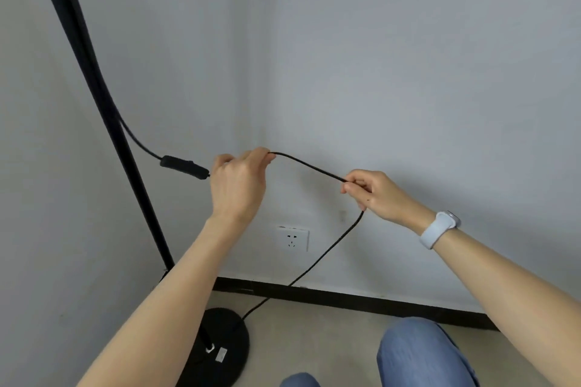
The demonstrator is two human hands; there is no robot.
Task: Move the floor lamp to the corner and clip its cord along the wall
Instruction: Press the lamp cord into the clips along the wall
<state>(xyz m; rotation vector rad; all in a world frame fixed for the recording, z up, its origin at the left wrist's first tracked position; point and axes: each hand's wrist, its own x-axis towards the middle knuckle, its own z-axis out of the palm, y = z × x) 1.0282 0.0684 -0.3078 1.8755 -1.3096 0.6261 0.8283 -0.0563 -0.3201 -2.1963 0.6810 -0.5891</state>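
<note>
The black floor lamp stands in the room's corner, its pole slanting up to the top left and its round base on the floor. A black cord leaves the pole, passes an inline switch, and runs between my hands. My left hand pinches the cord just right of the switch. My right hand grips it further along, and from there the cord drops to the floor near the base. The stretch between my hands is held up in front of the wall.
A white wall socket sits low on the back wall below my hands. A black skirting board runs along the wall's foot. My knee in blue jeans is at the bottom. A pale watch is on my right wrist.
</note>
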